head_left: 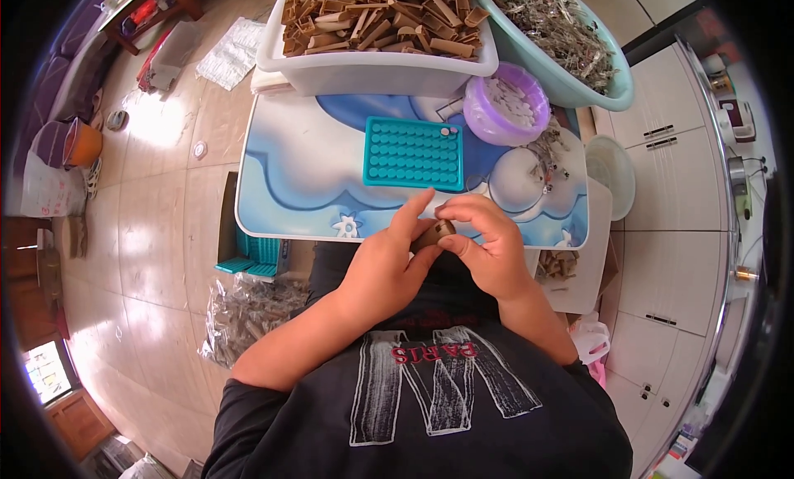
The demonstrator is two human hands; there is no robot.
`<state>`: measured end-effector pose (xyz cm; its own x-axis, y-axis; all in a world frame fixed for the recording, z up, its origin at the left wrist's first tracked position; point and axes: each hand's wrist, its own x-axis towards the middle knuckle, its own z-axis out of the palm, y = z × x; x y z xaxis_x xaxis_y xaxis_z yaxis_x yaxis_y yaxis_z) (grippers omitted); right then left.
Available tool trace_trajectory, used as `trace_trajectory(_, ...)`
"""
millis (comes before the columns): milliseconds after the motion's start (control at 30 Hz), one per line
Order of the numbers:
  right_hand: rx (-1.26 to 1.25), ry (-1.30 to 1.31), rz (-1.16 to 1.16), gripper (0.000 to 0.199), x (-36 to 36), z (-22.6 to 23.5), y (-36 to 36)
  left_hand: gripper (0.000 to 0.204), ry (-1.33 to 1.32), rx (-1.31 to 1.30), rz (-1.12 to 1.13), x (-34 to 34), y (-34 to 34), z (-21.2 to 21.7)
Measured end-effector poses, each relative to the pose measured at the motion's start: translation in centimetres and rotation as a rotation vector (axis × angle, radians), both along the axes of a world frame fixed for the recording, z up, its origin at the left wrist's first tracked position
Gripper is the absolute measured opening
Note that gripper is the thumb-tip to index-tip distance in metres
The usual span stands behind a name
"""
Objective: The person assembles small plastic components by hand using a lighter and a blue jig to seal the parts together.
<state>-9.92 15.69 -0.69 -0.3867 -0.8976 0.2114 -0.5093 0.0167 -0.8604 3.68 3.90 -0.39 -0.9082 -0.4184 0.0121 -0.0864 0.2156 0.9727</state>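
Observation:
My left hand (387,260) holds a small brown plastic casing (443,228) between thumb and fingers, its index finger stretched out. Thumb and fingertips of my right hand (490,246) pinch the other end of the casing; whether they hold a smaller part against it is too small to tell. Both hands are just over the near edge of the table (289,214). Beyond them lies a teal tray (413,154) with rows of round pockets. Two small pale discs (447,132) sit at its far right corner.
A white tub (372,80) heaped with brown casings (397,20) stands at the back. Right of it are a purple-rimmed bowl (475,123) of white discs and a pale green basin (608,98) of wired parts. Loose wired parts (547,160) lie at the table's right.

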Motion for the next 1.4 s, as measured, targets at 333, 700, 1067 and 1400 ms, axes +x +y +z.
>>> trace_trajectory(333,-0.341,-0.64,-0.086,0.028,1.1,-1.5,-0.1,0.02,0.177,0.046,0.131,-0.3,0.5,-1.5)
trace_trajectory(700,-0.051,-0.061,-0.047,0.022,-1.1,0.1,0.3,0.021,0.004,1.022,-0.101,-1.5,-0.9,-2.0)
trace_trajectory(1067,0.31,0.575,-0.397,0.013,-13.8,5.3,-4.8,0.031,-0.132,1.132,-0.004,-2.3,-1.6,-1.7)
trace_trajectory(1400,0.536,0.669,-0.389,0.008,-14.4,4.4,-6.2,0.028,-0.089,1.111,0.106,-1.9,-1.9,-1.5)
